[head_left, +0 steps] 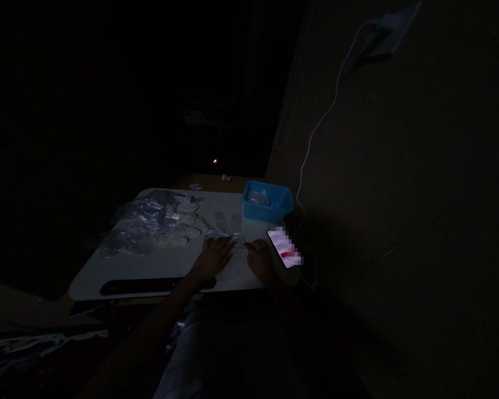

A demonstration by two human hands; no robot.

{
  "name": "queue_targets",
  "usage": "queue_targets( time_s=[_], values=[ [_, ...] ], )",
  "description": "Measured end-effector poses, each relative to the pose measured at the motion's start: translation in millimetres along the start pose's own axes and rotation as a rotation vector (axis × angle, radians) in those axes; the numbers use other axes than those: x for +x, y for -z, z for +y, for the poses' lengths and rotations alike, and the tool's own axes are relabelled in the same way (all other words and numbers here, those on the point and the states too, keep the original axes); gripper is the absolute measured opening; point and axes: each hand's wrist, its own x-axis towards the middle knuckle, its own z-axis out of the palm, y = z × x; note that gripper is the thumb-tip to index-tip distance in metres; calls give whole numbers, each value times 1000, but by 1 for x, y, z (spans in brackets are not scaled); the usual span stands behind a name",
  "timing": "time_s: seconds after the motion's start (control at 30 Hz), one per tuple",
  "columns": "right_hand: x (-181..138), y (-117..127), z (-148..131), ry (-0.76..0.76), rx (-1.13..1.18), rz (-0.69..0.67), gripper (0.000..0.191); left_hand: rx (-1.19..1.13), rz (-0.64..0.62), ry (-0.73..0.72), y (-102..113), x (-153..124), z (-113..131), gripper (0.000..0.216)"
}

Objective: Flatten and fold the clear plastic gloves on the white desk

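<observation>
The scene is very dark. On a white table, my left hand [213, 258] lies over the near edge of a clear plastic bag [222, 237], its fingers stretched out. To its right, my right hand [258, 259] is closed, its thumb and forefinger pinching the bag's near right corner. Two pale rounded tongue-like shapes [235, 223] show at the bag's far side; I cannot tell what they are. Left of the bag, several pale flat pieces with rounded ends [187, 208] lie together. Beside them is a crumpled heap of clear plastic [149, 213].
A blue plastic basket [268, 213] holding a clear packet [258, 197] stands at the table's back right. Near my right hand lies a lit phone [283, 247]. A white cable [336, 88] hangs along the wall. A black strip [145, 286] runs along the table's [125, 270] front edge.
</observation>
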Motion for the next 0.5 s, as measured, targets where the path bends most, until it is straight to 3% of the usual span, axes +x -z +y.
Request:
queue_targets(
  time_s=[0.5],
  values=[
    [0,3,-4,49,6,11,35,29,14,86,-3,0,1,41]
  ],
)
